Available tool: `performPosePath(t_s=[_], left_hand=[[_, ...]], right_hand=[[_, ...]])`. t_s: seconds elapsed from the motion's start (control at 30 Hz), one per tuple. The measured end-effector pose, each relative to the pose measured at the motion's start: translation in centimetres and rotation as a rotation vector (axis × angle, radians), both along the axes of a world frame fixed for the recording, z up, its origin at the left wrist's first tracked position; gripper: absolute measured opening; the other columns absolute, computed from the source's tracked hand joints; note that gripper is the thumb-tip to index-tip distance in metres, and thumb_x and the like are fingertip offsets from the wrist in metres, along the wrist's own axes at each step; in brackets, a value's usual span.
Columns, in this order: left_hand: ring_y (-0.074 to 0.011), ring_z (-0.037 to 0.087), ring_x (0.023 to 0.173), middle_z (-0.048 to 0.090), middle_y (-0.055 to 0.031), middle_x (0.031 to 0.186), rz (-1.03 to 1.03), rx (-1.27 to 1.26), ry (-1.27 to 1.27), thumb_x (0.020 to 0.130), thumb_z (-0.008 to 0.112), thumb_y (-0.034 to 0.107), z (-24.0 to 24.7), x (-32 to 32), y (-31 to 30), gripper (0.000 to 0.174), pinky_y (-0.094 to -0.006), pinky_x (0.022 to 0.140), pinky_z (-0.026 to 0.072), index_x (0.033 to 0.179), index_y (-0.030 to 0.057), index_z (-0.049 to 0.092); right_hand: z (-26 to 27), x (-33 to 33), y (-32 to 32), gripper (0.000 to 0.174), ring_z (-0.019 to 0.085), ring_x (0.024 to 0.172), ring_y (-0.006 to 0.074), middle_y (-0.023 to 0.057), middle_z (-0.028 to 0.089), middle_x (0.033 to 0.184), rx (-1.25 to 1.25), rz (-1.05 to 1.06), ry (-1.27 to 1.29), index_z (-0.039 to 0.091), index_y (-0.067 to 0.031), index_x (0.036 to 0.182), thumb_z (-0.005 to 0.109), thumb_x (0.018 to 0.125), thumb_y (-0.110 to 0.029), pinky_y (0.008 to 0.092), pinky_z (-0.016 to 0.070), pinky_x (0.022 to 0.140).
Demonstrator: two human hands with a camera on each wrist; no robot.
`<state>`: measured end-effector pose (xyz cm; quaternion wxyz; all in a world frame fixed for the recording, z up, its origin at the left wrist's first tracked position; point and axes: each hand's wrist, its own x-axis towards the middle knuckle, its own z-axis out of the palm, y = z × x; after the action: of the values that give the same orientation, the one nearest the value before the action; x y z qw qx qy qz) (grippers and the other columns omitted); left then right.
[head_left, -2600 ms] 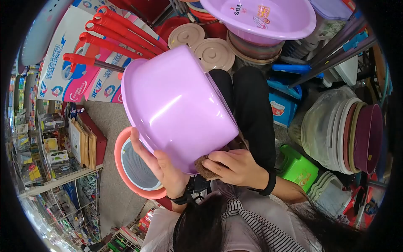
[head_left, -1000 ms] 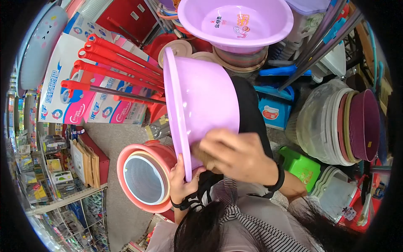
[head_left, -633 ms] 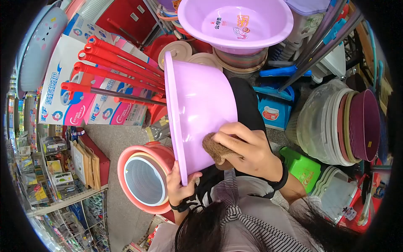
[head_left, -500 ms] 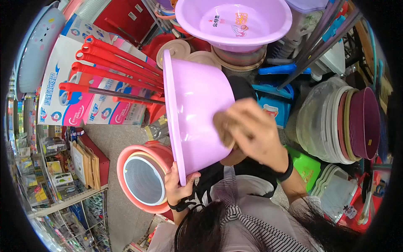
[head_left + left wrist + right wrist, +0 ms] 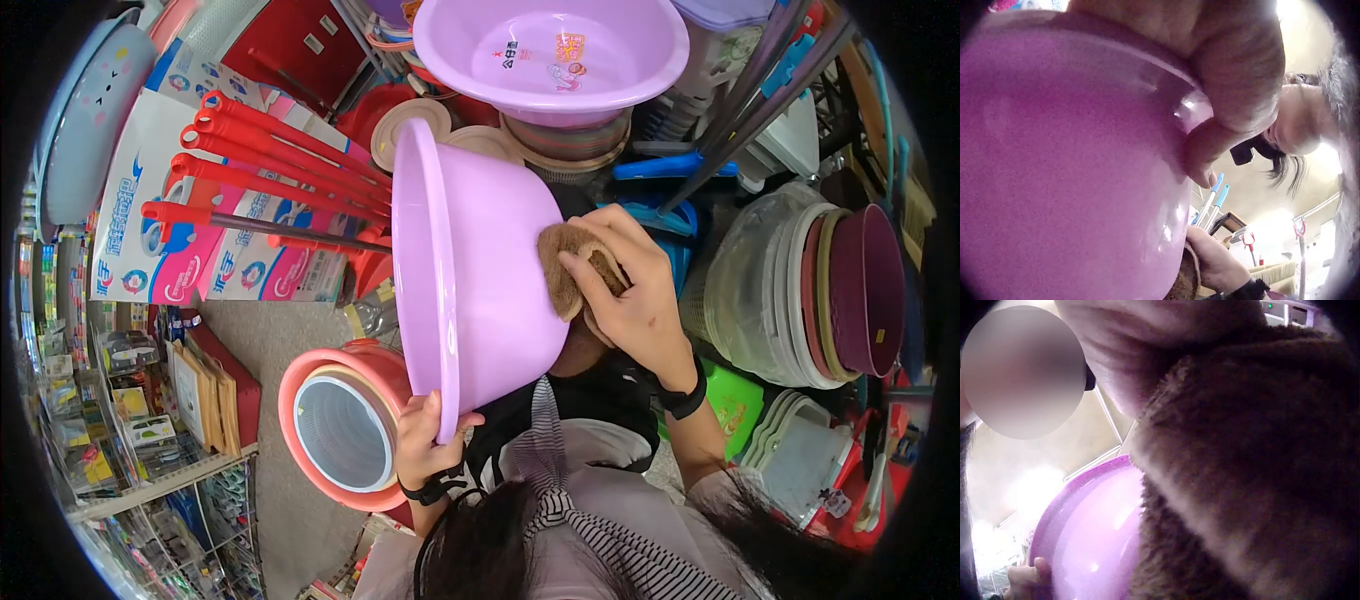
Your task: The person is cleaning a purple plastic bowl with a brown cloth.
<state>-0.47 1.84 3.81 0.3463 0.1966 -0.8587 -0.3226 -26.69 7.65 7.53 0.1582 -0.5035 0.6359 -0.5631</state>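
A light purple plastic basin (image 5: pixel 490 270) stands tipped on its side over the person's lap, its rim facing left. The left hand (image 5: pixel 428 440) grips the lower rim, thumb on the outer wall; in the left wrist view the thumb of that hand (image 5: pixel 1235 69) lies against the basin wall (image 5: pixel 1079 162). In the right hand (image 5: pixel 635 285) is a folded brown cloth (image 5: pixel 565 265), pinched between thumb and fingers, right at the basin's base edge. The fuzzy cloth (image 5: pixel 1254 469) fills much of the right wrist view and hides part of the basin (image 5: pixel 1097 537).
Another purple basin (image 5: pixel 550 50) sits on stacked tubs ahead. Red-handled poles (image 5: pixel 280 160) lean close to the basin's left side, before printed boxes (image 5: pixel 150 230). A pink basket stack (image 5: pixel 300 450) stands at lower left. Nested tubs (image 5: pixel 780 290) and a green stool (image 5: pixel 730 405) stand at right.
The basin has turned from base toward the person to rim facing left, and the left hand has moved along its rim. The right hand has slid the cloth up and right along the outer wall.
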Motion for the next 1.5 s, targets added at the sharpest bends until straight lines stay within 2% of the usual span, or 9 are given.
performPosePath(t_s=[0.23,0.37,0.67,0.83,0.87,0.97,1.1,1.2,1.5], left_hand=[[-0.0398,0.068,0.070,0.067,-0.0142,0.077,-0.357,0.196,-0.168,0.067,0.064,-0.016,-0.5,0.2,-1.2,0.086,-0.0425,0.063,0.0544,0.144,0.0135,0.039],[-0.0427,0.069,0.086,0.069,-0.0126,0.084,-0.373,0.184,-0.055,0.066,0.061,-0.015,-1.3,-0.9,-0.8,0.093,-0.0524,0.087,0.0542,0.147,0.0213,0.034],[-0.0394,0.069,0.089,0.071,-0.0158,0.094,-0.109,0.201,0.005,0.072,0.060,-0.011,-1.2,-1.5,0.5,0.079,-0.0573,0.095,0.0493,0.139,0.0247,0.042],[-0.0145,0.059,0.072,0.063,-0.0065,0.081,0.412,0.585,0.178,0.076,0.064,0.005,1.2,-3.1,3.9,0.054,-0.0296,0.071,0.0501,0.125,-0.0065,0.047],[-0.0134,0.061,0.075,0.065,-0.0075,0.084,0.287,0.529,-0.143,0.076,0.064,0.006,0.2,-0.2,3.6,0.049,-0.0291,0.070,0.0511,0.122,-0.0059,0.051],[-0.0177,0.066,0.069,0.067,-0.0108,0.077,0.291,0.460,0.119,0.076,0.066,0.004,1.8,-2.0,2.8,0.028,-0.0297,0.062,0.0489,0.102,-0.0043,0.062],[-0.0299,0.066,0.062,0.065,-0.0110,0.067,0.186,0.397,-0.085,0.070,0.083,0.008,0.5,0.5,2.2,0.026,-0.0345,0.060,0.0492,0.087,-0.0017,0.065],[-0.0277,0.064,0.056,0.064,-0.0101,0.063,0.041,0.300,-0.072,0.067,0.085,0.009,1.8,-0.5,1.2,0.030,-0.0341,0.059,0.0487,0.086,-0.0018,0.065],[-0.0275,0.068,0.065,0.068,-0.0098,0.069,0.089,0.336,-0.118,0.063,0.088,0.012,0.4,1.1,0.4,0.040,-0.0345,0.071,0.0502,0.095,0.0004,0.067]], right_hand=[[3.6,3.8,0.8,0.023,0.067,0.075,0.0273,0.0164,0.063,0.093,-0.066,-0.120,-0.025,0.064,0.0064,0.103,0.071,0.084,-0.005,0.0314,0.0523,0.067],[3.7,4.7,1.3,0.029,0.068,0.078,0.0263,0.0170,0.064,0.095,-0.066,-0.058,-0.154,0.063,0.0080,0.104,0.073,0.082,-0.006,0.0308,0.0525,0.068],[3.7,5.6,1.3,0.038,0.066,0.071,0.0227,0.0124,0.063,0.088,-0.061,-0.087,-0.148,0.064,0.0026,0.101,0.082,0.073,-0.013,0.0290,0.0524,0.063],[2.8,8.7,1.7,0.043,0.066,0.069,0.0205,0.0116,0.064,0.089,-0.056,0.037,0.051,0.064,0.0032,0.103,0.084,0.072,-0.017,0.0282,0.0520,0.057],[2.5,9.0,1.9,0.041,0.066,0.069,0.0202,0.0107,0.063,0.092,-0.028,0.089,0.109,0.064,0.0032,0.103,0.083,0.073,-0.018,0.0281,0.0521,0.056],[2.7,8.4,2.2,0.038,0.066,0.070,0.0175,0.0061,0.060,0.099,-0.002,0.215,0.212,0.065,-0.0011,0.105,0.079,0.073,-0.018,0.0276,0.0523,0.055],[3.0,5.9,0.9,0.029,0.064,0.063,0.0156,0.0043,0.055,0.101,-0.098,0.151,0.405,0.063,-0.0031,0.105,0.069,0.078,-0.012,0.0288,0.0524,0.051],[3.5,4.1,-0.3,0.029,0.065,0.064,0.0158,0.0064,0.055,0.100,-0.094,-0.019,0.354,0.063,0.0009,0.104,0.070,0.077,-0.007,0.0285,0.0511,0.051],[2.4,5.6,1.2,0.024,0.063,0.064,0.0130,0.0024,0.059,0.098,-0.172,0.218,0.427,0.067,-0.0070,0.100,0.066,0.076,-0.010,0.0274,0.0511,0.050]])
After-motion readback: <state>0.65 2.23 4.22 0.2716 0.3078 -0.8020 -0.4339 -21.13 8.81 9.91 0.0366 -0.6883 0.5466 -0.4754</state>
